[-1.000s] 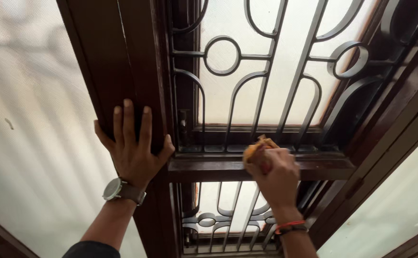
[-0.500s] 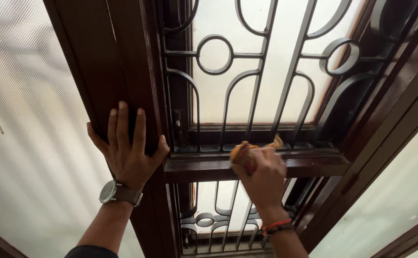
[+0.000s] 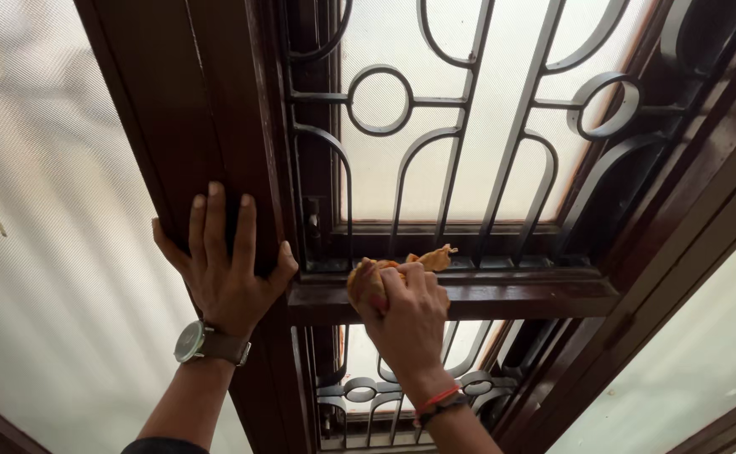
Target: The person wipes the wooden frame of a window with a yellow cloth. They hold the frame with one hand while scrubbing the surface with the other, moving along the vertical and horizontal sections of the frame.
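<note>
The right hand (image 3: pixel 406 309) is closed tight around a crumpled orange-yellow cloth (image 3: pixel 385 271), pressed against the top of the dark brown wooden cross rail (image 3: pixel 519 296) of the window frame, near the rail's left end; a loose corner of the cloth lies on the ledge just behind the fingers. The left hand (image 3: pixel 225 265), a grey-faced wristwatch (image 3: pixel 193 341) at its wrist, lies flat with fingers spread on the dark brown wooden upright post (image 3: pixel 217 126), holding nothing. Judged from position, wiping is under way on the rail. The stretch to the right shows a sheen, but whether it is cleaned cannot be told. The black curved metal grille (image 3: pixel 435 143) and frosted glass panes (image 3: pixel 48 210) appear untouched.
</note>
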